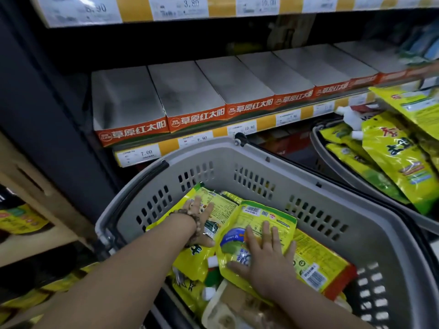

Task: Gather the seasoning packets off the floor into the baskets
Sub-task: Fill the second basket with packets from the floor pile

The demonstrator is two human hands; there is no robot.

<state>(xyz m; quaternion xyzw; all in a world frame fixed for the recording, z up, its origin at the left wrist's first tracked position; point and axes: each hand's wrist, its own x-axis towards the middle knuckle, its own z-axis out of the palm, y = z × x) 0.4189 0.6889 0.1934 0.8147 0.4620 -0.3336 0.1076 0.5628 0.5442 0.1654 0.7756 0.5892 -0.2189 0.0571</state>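
Note:
A grey plastic basket in front of me holds several yellow-green seasoning packets. My left hand, with a bead bracelet on the wrist, lies flat with fingers spread on a packet at the basket's back left. My right hand presses flat on another packet in the middle, thumb along its lower edge. Neither hand closes around anything. A second grey basket at the right is piled with more yellow packets.
A store shelf with price tags runs behind the baskets, carrying empty orange-fronted display boxes. A dark upright post stands at the left. More yellow packets lie on low shelves at far left.

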